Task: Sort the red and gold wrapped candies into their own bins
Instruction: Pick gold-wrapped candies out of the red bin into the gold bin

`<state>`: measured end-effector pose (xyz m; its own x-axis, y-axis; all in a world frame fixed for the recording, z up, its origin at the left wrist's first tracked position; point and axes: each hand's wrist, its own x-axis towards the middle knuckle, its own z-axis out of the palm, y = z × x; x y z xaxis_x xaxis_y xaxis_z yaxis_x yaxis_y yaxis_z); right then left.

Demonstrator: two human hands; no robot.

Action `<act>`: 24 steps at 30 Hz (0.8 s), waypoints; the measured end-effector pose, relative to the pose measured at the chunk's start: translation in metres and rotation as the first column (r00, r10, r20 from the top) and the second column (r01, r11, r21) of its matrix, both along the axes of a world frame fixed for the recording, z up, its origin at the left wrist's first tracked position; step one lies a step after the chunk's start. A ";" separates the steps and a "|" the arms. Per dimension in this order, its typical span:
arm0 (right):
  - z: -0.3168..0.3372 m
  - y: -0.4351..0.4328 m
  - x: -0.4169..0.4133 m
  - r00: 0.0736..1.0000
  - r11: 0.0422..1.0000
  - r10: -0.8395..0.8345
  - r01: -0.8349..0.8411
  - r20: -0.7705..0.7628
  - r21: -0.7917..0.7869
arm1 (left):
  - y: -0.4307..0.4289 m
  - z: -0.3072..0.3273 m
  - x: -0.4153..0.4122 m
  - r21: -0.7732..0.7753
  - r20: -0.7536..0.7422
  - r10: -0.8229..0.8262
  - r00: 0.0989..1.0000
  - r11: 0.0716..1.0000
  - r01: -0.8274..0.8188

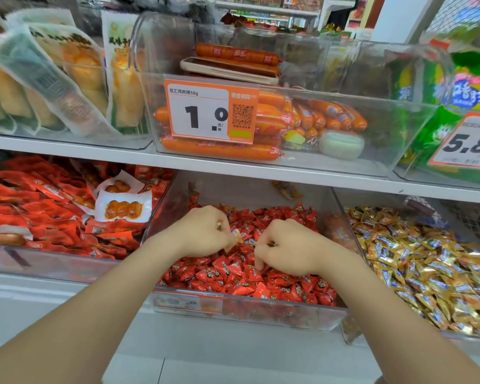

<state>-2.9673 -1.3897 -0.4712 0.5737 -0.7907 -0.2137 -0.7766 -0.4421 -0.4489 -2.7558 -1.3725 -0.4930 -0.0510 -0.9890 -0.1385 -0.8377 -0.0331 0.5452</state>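
Observation:
A clear bin (244, 314) on the lower shelf is filled with red wrapped candies (233, 278). To its right a second clear bin (349, 336) holds gold wrapped candies (427, 267). Both hands are down in the red bin. My left hand (205, 231) has its fingers curled and pinches a gold wrapped candy (237, 235) at its fingertips. My right hand (286, 248) is curled with its fingertips in the red candies; what they grip is hidden.
Left of the red bin, another clear bin (39, 264) holds red snack packets. The upper shelf (122, 155) carries a bin of orange sausages (261, 126) with a price tag (211, 109), plus packaged snacks at both sides.

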 end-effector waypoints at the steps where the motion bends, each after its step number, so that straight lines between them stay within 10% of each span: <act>1: 0.001 0.001 -0.003 1.000 1.000 -0.006 0.006 0.005 -0.001 | -0.001 0.001 0.003 0.006 -0.027 0.039 0.999 0.999 -0.039; 8: -0.019 -0.029 0.000 0.997 0.960 -0.077 0.073 -0.003 -0.269 | -0.006 -0.001 0.002 -0.011 0.021 0.182 0.983 0.983 -0.182; 17: -0.032 -0.051 0.020 0.949 0.990 -0.083 0.045 -0.303 -0.131 | -0.029 -0.030 0.021 -0.050 0.180 0.070 0.981 0.997 -0.062; 24: -0.036 -0.060 0.020 0.975 0.986 -0.109 0.081 -0.192 -0.146 | -0.038 -0.039 0.017 0.083 0.396 -0.094 0.913 0.994 0.066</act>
